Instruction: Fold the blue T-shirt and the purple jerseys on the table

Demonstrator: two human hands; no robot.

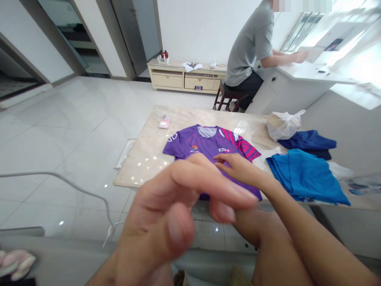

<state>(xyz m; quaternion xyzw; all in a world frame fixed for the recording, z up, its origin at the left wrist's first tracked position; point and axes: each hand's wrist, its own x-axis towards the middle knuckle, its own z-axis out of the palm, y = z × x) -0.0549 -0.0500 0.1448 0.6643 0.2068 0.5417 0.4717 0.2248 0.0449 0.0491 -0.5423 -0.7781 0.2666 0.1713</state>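
A purple T-shirt (205,145) with one pink-striped sleeve lies spread out, front up, on the marble-look table. Close to the camera, my left hand (178,190) is raised with bent fingers and the thumb apart from them. I see nothing in it, and it hides the lower part of the shirt. My right hand (238,167) reaches over the shirt's right half with its fingers loosely stretched out. Whether it touches the cloth I cannot tell. To the right of that hand is a folded bright blue garment (306,174).
Dark blue clothes (309,141) and a tied white plastic bag (284,124) are at the table's right. A small pink packet (165,122) lies near its far left corner. Beyond, a person (250,47) sits on a stool at a white desk. A grey cable (74,186) crosses the left side.
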